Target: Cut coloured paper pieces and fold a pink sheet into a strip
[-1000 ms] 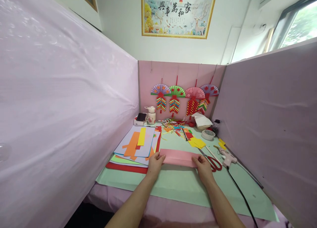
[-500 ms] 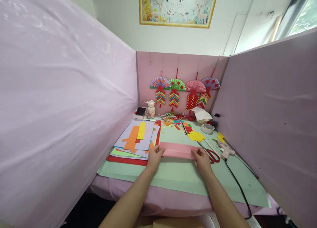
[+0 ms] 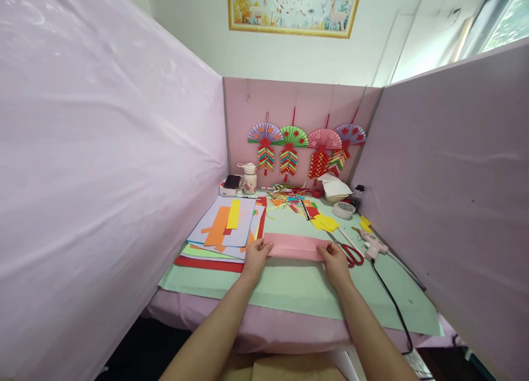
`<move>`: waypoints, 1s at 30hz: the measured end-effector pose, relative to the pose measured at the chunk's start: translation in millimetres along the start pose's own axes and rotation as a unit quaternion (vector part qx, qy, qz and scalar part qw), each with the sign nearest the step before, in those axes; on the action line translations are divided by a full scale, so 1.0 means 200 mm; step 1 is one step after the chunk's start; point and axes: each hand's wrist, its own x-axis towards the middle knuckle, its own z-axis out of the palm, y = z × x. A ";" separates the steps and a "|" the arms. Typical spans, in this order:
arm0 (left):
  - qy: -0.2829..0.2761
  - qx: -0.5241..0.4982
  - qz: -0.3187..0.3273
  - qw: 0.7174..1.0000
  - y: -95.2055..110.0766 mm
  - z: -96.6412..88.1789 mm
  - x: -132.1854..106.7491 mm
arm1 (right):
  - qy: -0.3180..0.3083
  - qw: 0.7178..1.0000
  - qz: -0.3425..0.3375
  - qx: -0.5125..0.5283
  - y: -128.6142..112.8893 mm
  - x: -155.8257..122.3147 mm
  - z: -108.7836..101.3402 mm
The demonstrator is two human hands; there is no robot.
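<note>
While both hands share the pink strip point(image 3: 294, 246), your left hand point(image 3: 255, 258) pinches one end and your right hand point(image 3: 335, 261) the other, thumbs on top, probably to keep it flat and straight. It spans the gap between the paper stack point(image 3: 206, 235) and the scissors point(image 3: 344, 246); whether it touches the worktop point(image 3: 297, 293), you cannot tell here. The glue gun point(image 3: 374, 245) lies at the right, perhaps so its cord point(image 3: 392, 296) runs clear of your wrists. Pale green covers the worktop, with lilac cloth below its front edge. Around you, lilac side walls point(image 3: 124, 149) meet a pink panel point(image 3: 239, 116) hung with fans point(image 3: 324, 139); beyond is a framed picture point(image 3: 289, 11).
</note>
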 end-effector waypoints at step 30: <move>0.003 0.028 0.062 0.998 0.00 -0.01 0.01 | 0.029 0.998 -0.035 0.036 -0.03 -0.01 0.03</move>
